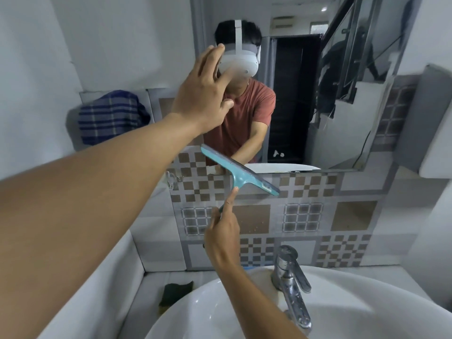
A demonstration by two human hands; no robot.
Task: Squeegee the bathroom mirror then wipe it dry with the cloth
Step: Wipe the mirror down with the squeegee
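Observation:
The bathroom mirror [303, 106] hangs on the wall above the patterned tiles. My left hand [204, 94] is raised flat against its left part, fingers spread and holding nothing. My right hand [223, 238] grips the handle of a teal squeegee [241, 173], index finger stretched along the handle. The squeegee's blade lies tilted across the mirror's bottom left edge, half over the tiles. A blue and white checked cloth [112, 116] hangs on the wall to the left of the mirror.
A white basin [220, 309] sits below with a chrome tap [291, 282] at its back. A dark green sponge [176, 294] lies on the white ledge left of the basin. Patterned tiles [305, 216] cover the wall under the mirror.

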